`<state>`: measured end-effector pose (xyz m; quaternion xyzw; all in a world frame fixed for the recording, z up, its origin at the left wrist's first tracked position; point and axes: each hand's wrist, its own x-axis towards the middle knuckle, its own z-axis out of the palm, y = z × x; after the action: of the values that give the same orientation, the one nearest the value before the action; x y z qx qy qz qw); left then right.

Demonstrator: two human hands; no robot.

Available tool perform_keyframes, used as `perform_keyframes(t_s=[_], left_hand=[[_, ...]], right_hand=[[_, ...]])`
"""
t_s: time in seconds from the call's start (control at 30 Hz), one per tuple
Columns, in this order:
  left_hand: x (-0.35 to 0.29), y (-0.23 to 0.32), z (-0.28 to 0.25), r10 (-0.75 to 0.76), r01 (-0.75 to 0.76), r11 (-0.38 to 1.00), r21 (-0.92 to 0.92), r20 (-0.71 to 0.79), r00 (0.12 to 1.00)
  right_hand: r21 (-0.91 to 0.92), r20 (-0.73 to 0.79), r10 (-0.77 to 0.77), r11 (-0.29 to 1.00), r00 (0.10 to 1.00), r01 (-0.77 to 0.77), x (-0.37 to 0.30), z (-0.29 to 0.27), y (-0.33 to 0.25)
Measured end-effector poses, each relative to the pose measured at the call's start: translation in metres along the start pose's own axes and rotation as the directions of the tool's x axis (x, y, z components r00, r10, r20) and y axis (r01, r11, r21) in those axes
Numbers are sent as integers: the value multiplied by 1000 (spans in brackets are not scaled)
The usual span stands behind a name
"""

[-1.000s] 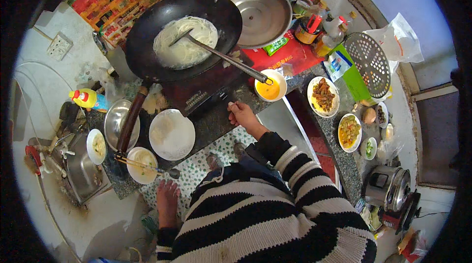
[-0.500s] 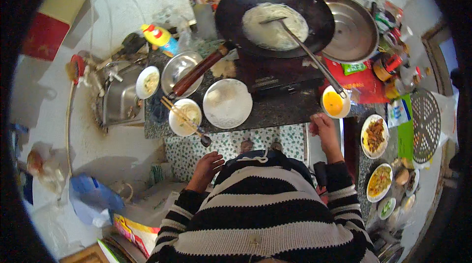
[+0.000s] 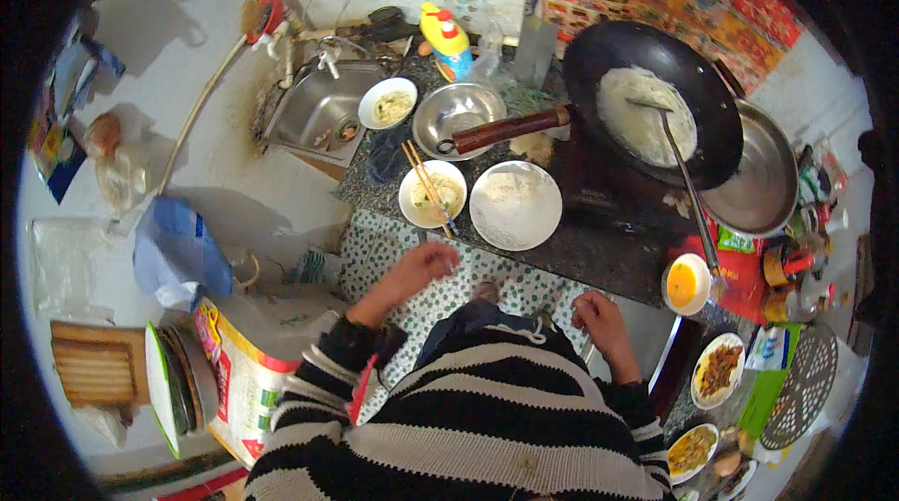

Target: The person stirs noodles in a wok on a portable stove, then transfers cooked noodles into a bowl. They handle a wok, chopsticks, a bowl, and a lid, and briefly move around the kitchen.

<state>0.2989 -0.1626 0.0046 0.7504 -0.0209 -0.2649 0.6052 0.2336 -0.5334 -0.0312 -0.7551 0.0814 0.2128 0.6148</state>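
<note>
My left hand [image 3: 419, 267] hangs in front of the patterned counter front, fingers loosely curled, holding nothing. It is just below a white bowl [image 3: 432, 193] with chopsticks [image 3: 429, 187] laid across it. My right hand [image 3: 599, 314] is low by the counter edge, empty, fingers half bent. A white plate [image 3: 515, 205] sits beside the bowl. A black wok [image 3: 650, 100] with pale batter and a metal spatula [image 3: 682, 169] stands on the stove. A small bowl of orange liquid [image 3: 685, 284] is right of my right hand.
A steel sink [image 3: 318, 112], a small white bowl [image 3: 388, 104], a steel bowl [image 3: 457, 117] and a yellow bottle [image 3: 448, 38] lie at the back. A metal lid [image 3: 768, 183] sits right of the wok. Plates of food [image 3: 719, 368] stand at the right. A printed sack [image 3: 239, 375] stands on the floor.
The view has swung left, shifting the stove rightward. My right hand has drawn back from the orange bowl toward my body. My left hand has lifted toward the counter edge.
</note>
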Motion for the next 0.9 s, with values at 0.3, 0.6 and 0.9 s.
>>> perform_keyframes(t_s=[0.3,0.6,0.9], left_hand=[[172,37,-161,322,-59,826,561,-383,866],[252,44,-190,173,128,643,755,-307,936],[293,34,-198,267,-263,906,331,35,963]], right_hand=[[-59,66,30,998,997,-26,9,58,-38],[4,-140,97,995,985,-97,29,175,-84],[-32,-48,190,981,981,-191,62,238,-168]])
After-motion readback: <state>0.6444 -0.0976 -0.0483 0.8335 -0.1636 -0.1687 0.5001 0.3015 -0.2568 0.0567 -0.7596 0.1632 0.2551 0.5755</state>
